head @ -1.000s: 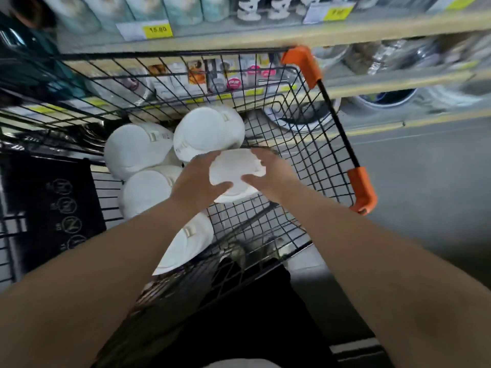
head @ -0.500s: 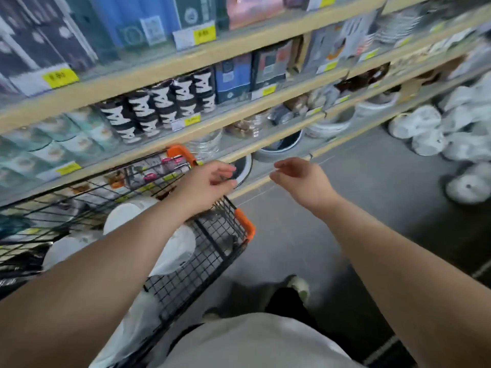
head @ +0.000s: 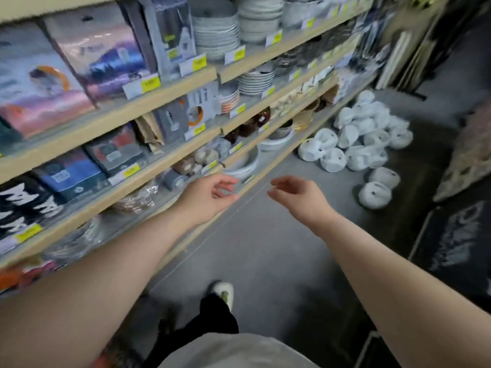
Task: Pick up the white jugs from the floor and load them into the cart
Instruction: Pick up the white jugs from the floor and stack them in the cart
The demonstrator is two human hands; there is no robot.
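L hand (head: 210, 195) & R hand (head: 299, 200): I see both empty, fingers loosely curled, touching nothing. The white jugs (head: 366, 139) are piled on floor (head: 265, 248) ahead-right, beside bottom shelf (head: 292, 153). Over ten, exact no. unclear; 2 lie apart, nearer me.

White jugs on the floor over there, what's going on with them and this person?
A person stands in a shop aisle beside stocked shelves, facing a heap of white jugs that lies on the floor at the foot of those shelves. Both arms reach forward. The left hand and the right hand are empty, fingers loosely curled, well short of the nearest jug. The cart is out of view.
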